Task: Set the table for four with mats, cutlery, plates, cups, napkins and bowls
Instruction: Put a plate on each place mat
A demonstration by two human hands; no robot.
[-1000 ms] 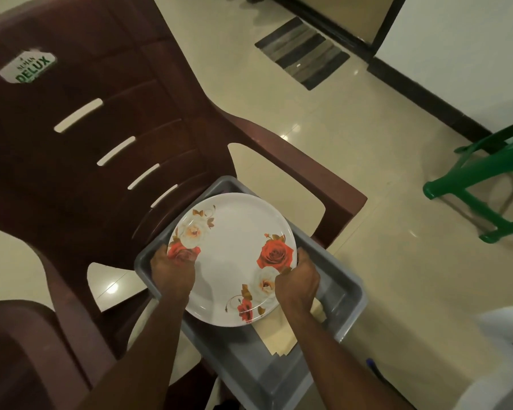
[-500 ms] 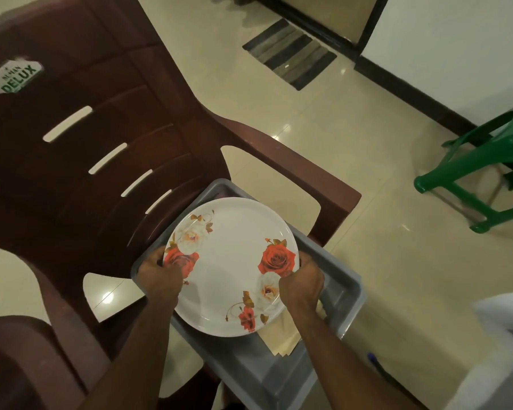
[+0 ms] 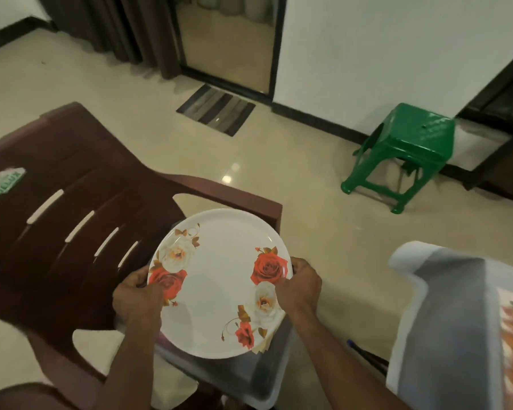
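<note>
White plate (image 3: pixel 219 279) face-up, 2 hands.

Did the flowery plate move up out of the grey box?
Yes. The plate, held by the left hand and right hand, has lifted up from the grey tub on the brown chair; more tub shows below it.

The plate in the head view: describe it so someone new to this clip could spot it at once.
Start at the brown plastic chair on the left; a grey tub sits on its seat. Above the tub, the left hand and right hand grip opposite edges of a round white plate. Red and cream roses printed near its rim set it apart.
</note>
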